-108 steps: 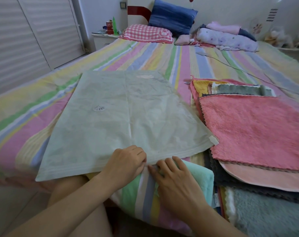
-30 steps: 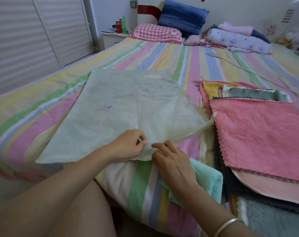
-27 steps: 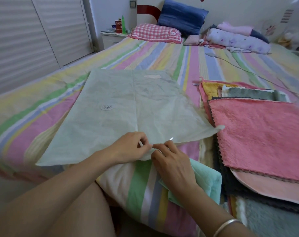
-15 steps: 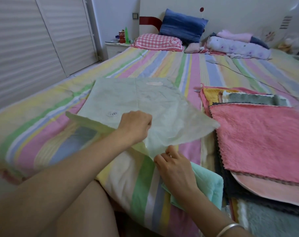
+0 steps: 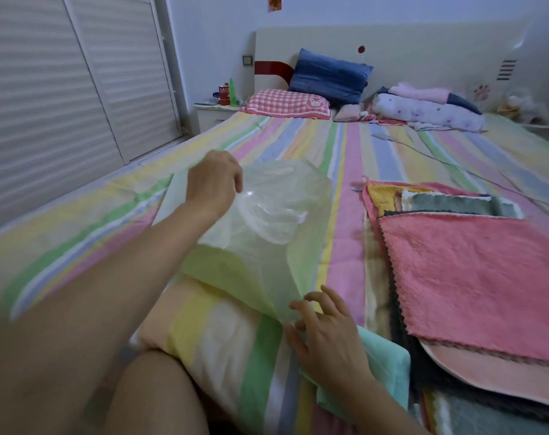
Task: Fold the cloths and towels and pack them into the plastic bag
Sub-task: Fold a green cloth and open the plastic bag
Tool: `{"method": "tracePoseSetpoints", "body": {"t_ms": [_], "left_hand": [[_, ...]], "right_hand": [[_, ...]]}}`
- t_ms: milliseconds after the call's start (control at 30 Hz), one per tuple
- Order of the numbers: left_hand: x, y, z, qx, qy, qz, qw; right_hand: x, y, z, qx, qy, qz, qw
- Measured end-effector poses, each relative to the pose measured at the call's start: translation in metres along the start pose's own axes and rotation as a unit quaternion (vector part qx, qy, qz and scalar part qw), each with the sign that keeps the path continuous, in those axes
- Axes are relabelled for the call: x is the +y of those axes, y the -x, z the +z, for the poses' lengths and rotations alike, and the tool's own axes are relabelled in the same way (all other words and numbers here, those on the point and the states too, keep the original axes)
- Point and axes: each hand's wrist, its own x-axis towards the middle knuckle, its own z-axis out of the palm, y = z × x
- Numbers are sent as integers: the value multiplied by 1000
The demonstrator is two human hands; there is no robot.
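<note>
The left hand point(image 5: 215, 180) is pinching the upper layer of the plastic bag point(image 5: 276, 221) and lifting it off the striped bed point(image 5: 355, 152); the right hand point(image 5: 325, 334), fingers spread, is pressing the near edge. The bag looks light, limp and slippery, best gripped at its mouth.

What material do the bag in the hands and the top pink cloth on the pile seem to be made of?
Plastic bag: thin, glossy, translucent film, probably polyethylene; it crinkles, shines, and the bedsheet stripes show through. Pink cloth: fluffy, matte pile, likely microfibre or coral fleece, with a dark zigzag-stitched edge; the exact fibre is not certain.
</note>
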Motion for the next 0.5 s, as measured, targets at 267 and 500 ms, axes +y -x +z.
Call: {"method": "tracePoseSetpoints", "body": {"t_ms": [267, 500], "left_hand": [[90, 60, 28, -146, -257, 198, 935], [148, 80, 62, -180, -202, 263, 926]], "right_hand": [[9, -23, -17, -11, -189, 363, 912], [14, -25, -18, 13, -225, 397, 890]]}}
